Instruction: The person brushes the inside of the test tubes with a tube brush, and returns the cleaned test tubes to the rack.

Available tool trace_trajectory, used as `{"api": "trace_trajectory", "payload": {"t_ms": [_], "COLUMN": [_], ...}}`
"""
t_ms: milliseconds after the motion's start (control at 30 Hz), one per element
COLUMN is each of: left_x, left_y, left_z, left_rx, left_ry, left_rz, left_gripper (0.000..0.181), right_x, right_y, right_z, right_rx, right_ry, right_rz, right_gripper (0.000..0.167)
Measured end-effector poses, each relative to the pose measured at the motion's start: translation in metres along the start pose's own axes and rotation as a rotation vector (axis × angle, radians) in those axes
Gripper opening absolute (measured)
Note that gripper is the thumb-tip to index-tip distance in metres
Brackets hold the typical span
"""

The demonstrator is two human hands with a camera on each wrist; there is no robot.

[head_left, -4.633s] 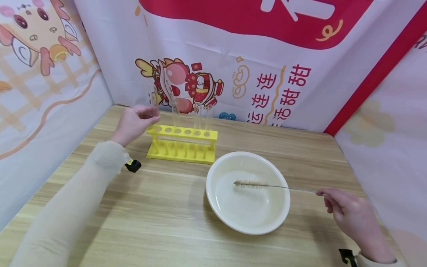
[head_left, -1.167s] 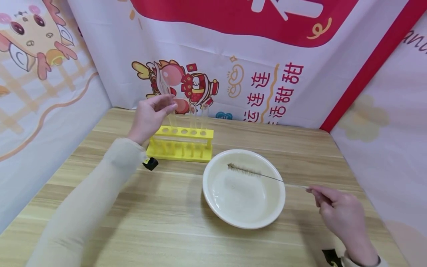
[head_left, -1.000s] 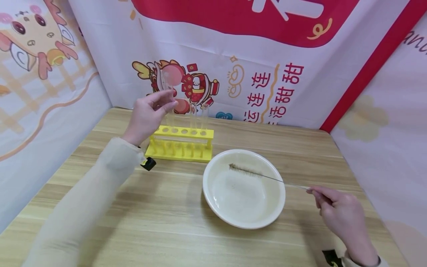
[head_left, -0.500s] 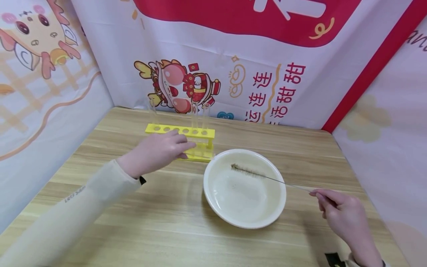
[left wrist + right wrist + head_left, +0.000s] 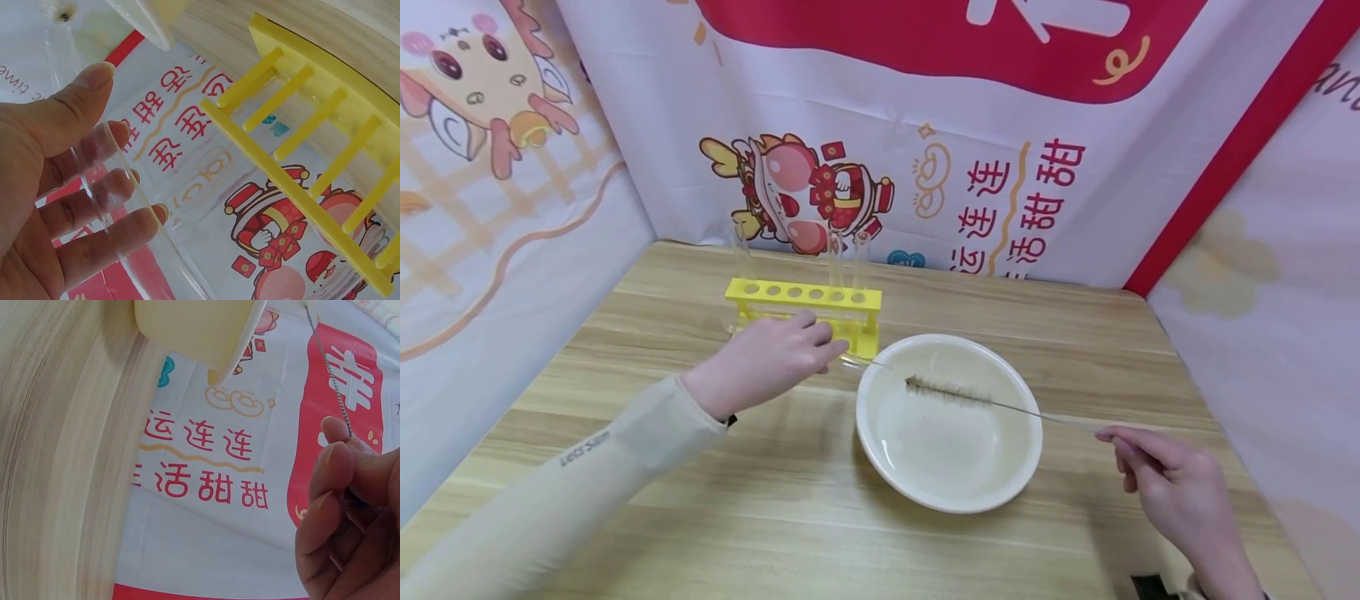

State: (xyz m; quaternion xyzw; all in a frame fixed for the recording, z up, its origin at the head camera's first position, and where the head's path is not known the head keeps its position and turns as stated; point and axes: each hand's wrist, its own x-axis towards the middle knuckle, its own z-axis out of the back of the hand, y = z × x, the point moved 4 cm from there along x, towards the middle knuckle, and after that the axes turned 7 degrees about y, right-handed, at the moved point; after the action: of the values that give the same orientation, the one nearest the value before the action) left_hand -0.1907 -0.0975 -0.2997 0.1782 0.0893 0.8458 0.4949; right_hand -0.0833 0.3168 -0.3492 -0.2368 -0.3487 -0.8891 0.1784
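My left hand (image 5: 771, 354) holds a clear glass test tube (image 5: 175, 269), lying across its fingers with the thumb on it. The tube is tilted nearly level, and its end (image 5: 867, 362) reaches over the left rim of a cream bowl (image 5: 947, 458). In front of the yellow test tube rack (image 5: 870, 343), this hand hides part of its base. My right hand (image 5: 1176, 483) pinches the thin wire handle of a test tube brush (image 5: 951, 392). The bristled head hangs over the bowl, its tip pointing at the tube's end with a small gap between.
One test tube (image 5: 741, 247) stands at the rack's left end. Two more tubes (image 5: 861, 260) stand at its right end. A printed cloth (image 5: 985, 100) hangs close behind the wooden table (image 5: 760, 517), with more cloth at both sides.
My left hand has lifted a test tube out of the rack, lowered it in front and tipped it toward the bowl. My right hand has stayed nearly in place with the brush, shifting slightly.
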Motion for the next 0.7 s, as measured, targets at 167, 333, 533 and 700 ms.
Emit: {"api": "trace_trajectory", "payload": {"t_ms": [167, 333, 533, 700], "left_x": [0.0040, 0.0058, 0.0072, 0.0080], "left_y": [-0.0033, -0.0051, -0.0060, -0.0071], "left_z": [0.0009, 0.0022, 0.0035, 0.0036], "left_rx": [-0.016, -0.026, -0.038, -0.060], "left_ry": [0.004, 0.019, 0.015, 0.008], "left_rz": [-0.004, -0.007, -0.012, -0.023], "left_gripper": [0.030, 0.033, 0.037, 0.041], "right_x": [0.0001, 0.0018, 0.0012, 0.0010], "right_y": [0.0029, 0.0063, 0.0046, 0.0058], "right_z": [0.0014, 0.0017, 0.0003, -0.0005], "right_rx": [0.008, 0.057, 0.069, 0.028], "right_ry": [-0.001, 0.005, -0.012, -0.010], "right_rz": [0.031, 0.018, 0.048, 0.051], "right_gripper": [0.036, 0.034, 0.035, 0.036]}}
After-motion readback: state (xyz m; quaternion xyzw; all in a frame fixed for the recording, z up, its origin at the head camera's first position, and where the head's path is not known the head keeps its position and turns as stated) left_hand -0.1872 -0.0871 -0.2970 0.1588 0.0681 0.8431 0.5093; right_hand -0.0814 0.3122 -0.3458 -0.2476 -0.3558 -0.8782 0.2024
